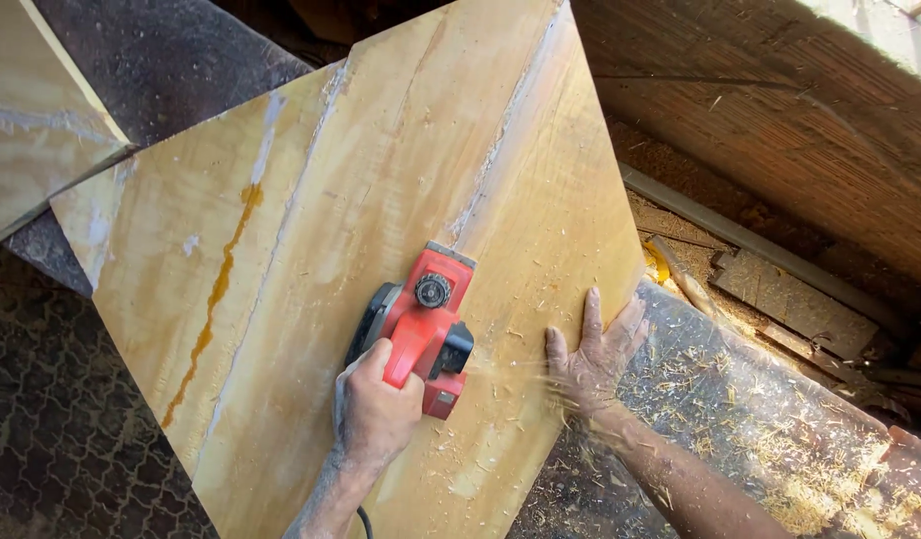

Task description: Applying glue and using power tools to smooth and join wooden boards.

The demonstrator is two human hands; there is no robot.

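Gripping the rear handle of a red electric hand planer (421,324), the left hand (376,414) is closing its fingers fully around it, clenched tight. The planer is sitting flat on a wide glued-up wooden panel (311,200), near the panel's six o'clock part, its nose pointing toward twelve o'clock along a pale glue seam. At the planer's three o'clock, the right hand (592,354) is lying open, palm down and fingers spread, pressing on the panel's right edge and holding nothing. Wood chips are flying between the planer and that hand.

A dark orange glue streak (216,299) is running down the panel at the planer's nine o'clock. The panel is lying tilted like a diamond, with bare surface stretching from the planer toward twelve o'clock. Beyond its right edge, at four o'clock, a shavings-strewn grey surface (740,399) is showing. At ten o'clock, a second wooden board (31,130) is lying just apart from the panel's corner.
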